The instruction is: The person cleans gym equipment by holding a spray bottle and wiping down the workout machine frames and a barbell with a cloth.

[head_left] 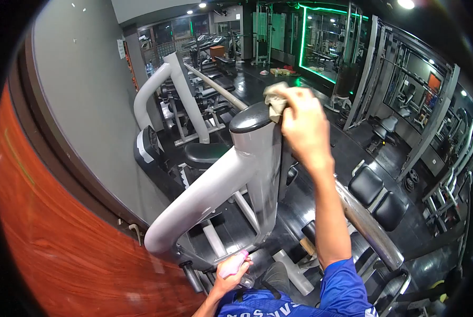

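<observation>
From head height, we look down into a gym with a glossy black floor (347, 143). In front of us stands an exercise machine's frame of thick, rounded grey metal tubing (194, 206), its upright post topped by a smooth black oval cap (249, 117). Our right hand (305, 119) reaches up to the top of this post. Its fingers are bent and closed around a crumpled beige cloth (276, 100), which lies at the right-hand end of the cap and appears to touch it. Low down, near the foot of the frame, our left hand (230, 276) curls its fingers around a small pink bottle-like object (234, 263), partly covered by the grip. We wear a blue short-sleeved shirt (342, 285) with white lettering. To our left are a red-brown wooden panel (72, 238) and a plain grey wall (83, 90). To our right, beyond the raised arm, is a seat with black padded cushions (366, 186). Farther back, a bright green light strip (302, 39) edges a mirror-like panel.
</observation>
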Demonstrator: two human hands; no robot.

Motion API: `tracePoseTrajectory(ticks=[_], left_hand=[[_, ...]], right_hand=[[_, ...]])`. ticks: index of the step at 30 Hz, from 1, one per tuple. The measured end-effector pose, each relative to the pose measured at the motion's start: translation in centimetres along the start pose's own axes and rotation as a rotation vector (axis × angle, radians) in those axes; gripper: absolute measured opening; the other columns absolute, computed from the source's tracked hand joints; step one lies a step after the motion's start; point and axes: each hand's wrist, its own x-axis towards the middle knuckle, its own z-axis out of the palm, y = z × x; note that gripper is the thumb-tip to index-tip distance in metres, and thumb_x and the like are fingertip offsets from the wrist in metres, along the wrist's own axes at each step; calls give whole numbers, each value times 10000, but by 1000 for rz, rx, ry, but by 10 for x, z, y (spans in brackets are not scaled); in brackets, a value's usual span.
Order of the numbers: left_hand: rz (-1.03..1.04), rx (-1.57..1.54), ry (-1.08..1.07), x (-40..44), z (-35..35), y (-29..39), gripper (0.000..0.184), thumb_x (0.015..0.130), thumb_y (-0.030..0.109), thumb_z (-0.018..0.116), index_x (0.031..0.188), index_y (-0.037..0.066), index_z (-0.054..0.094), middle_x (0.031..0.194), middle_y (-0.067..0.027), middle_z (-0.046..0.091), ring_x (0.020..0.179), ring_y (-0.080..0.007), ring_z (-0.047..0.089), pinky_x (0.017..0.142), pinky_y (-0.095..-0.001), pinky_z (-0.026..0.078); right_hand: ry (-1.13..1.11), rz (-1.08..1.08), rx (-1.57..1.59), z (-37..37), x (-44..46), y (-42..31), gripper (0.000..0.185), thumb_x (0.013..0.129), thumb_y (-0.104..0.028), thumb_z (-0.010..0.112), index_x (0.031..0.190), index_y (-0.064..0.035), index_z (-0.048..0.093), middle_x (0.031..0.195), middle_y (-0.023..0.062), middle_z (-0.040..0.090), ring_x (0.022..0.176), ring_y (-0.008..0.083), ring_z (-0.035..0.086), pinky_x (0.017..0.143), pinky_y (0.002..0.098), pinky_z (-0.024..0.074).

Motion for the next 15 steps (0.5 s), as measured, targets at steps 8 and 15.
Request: tracePoseTrajectory(ticks=[8,15], left_hand=[[9,-95,11,6,6,2,162,899,13,618,1049,-47,631,913,-131,702,815,-170,679,671,-294,570],[22,-72,30,6,6,4,173,891,27,632,1048,-46,637,913,-133,709,788,-165,681,663,-293,571]], right_hand=[[423,121,338,73,-103,-7,608,719,114,541,1281,-113,584,1195,187,537,1166,380,516,1010,446,419],[226,782,466,141,-281,17,519,804,65,515,1309,-43,560,1232,183,574,1168,337,553,1027,379,399]])
